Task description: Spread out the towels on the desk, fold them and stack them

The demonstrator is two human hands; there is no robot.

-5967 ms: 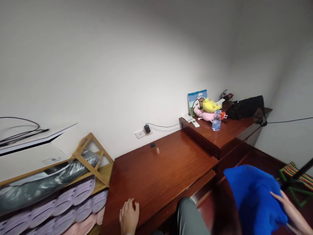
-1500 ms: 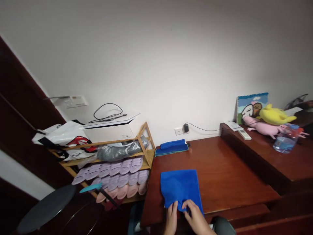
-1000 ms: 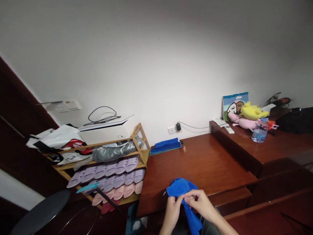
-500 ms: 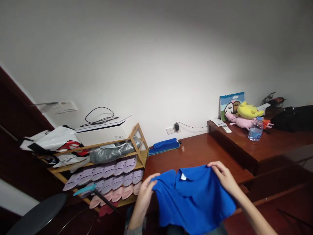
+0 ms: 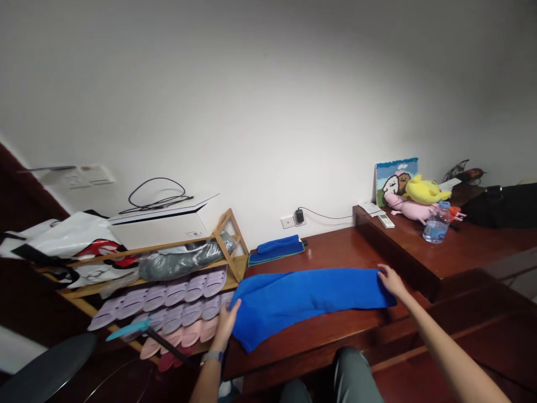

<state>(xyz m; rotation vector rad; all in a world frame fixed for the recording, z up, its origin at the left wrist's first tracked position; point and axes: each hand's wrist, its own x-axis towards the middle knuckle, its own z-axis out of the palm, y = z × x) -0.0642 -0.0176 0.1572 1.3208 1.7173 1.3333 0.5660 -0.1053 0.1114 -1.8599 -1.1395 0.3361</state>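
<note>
Your left hand (image 5: 226,323) and right hand (image 5: 392,281) pinch opposite ends of the long bright-blue cloth (image 5: 306,294), stretched out, not folded small; the green-edged blue cloth (image 5: 277,246) behind already lies folded.

You have a single view, taken by the camera on your head, looking forward and down over your knees (image 5: 358,375) onto the bench (image 5: 331,254). It stands near enough that your left hand (image 5: 227,320) and right hand (image 5: 391,280) both fall well inside the lower half. Beyond the bench it faces the wall (image 5: 268,112), which fills most of the upper half, and it takes in the rack (image 5: 241,267) at the left.
</note>
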